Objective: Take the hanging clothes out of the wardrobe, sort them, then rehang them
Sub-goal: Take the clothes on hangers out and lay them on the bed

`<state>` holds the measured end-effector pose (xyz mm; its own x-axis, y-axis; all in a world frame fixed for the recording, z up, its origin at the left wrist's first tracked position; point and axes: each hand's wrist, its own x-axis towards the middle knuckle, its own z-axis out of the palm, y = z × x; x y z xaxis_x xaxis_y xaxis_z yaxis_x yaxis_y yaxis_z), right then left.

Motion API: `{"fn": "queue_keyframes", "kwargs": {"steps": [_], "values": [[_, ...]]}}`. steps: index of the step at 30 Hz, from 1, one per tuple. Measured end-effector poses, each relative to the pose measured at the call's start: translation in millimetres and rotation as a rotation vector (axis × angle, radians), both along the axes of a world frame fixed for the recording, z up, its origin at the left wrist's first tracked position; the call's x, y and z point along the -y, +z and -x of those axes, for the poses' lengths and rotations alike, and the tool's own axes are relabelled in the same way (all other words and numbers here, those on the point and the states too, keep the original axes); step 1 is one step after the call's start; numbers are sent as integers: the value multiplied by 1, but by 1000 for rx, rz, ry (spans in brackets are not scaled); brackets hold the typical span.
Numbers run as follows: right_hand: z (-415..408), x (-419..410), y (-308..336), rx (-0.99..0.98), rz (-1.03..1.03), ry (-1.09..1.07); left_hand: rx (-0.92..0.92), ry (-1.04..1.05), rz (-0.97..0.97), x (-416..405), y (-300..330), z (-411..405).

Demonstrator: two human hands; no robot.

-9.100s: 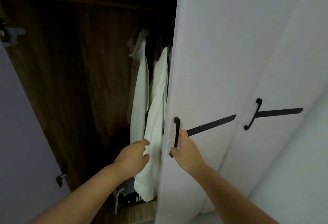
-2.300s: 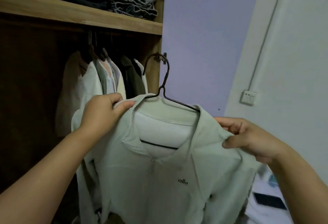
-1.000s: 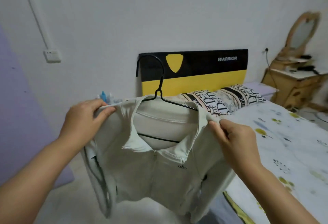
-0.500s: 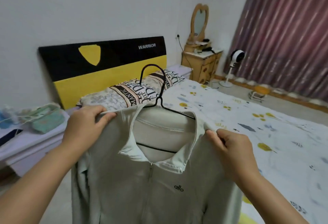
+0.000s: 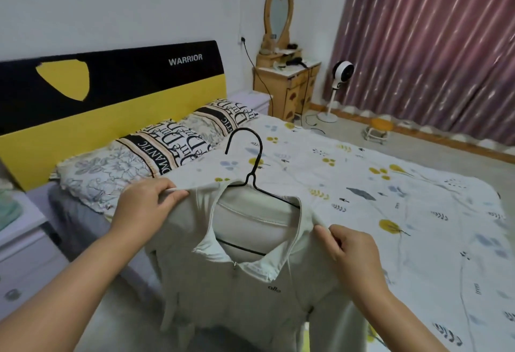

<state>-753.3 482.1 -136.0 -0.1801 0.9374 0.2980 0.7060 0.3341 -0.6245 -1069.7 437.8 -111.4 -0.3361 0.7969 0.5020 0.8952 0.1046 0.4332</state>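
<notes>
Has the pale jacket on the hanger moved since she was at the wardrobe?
Yes. The pale jacket, on its black hanger, has left the wardrobe and hangs over the bed, near the pillows.

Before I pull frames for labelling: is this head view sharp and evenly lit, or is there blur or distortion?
Head view: soft, even indoor light, no harsh glare; the jacket, hanger and both gripping hands, left hand and right hand, are fairly sharp; the bedsheet smears toward the right edge; wide-angle bending curves the curtain and headboard.
</notes>
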Motion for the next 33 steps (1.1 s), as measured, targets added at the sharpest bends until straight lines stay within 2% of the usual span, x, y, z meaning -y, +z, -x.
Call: {"fn": "queue_keyframes", "kwargs": {"steps": [7,12,18,23,28,33], "values": [[35,-93,-23,-34,72,-77,-10,-39,32,-110,-22,36],[66,-166,-38,8,109,-175,16,-147,81,-209,-41,70],[81,-251,-69,79,196,-274,23,-291,180,-325,-92,90],[82,-310,-112,215,246,-350,-12,-331,287,-394,-150,89],[84,-368,-172,347,309,-389,-128,-327,390,-448,-212,84],[85,-422,-241,598,369,-379,-248,-348,486,-493,-277,69]]}}
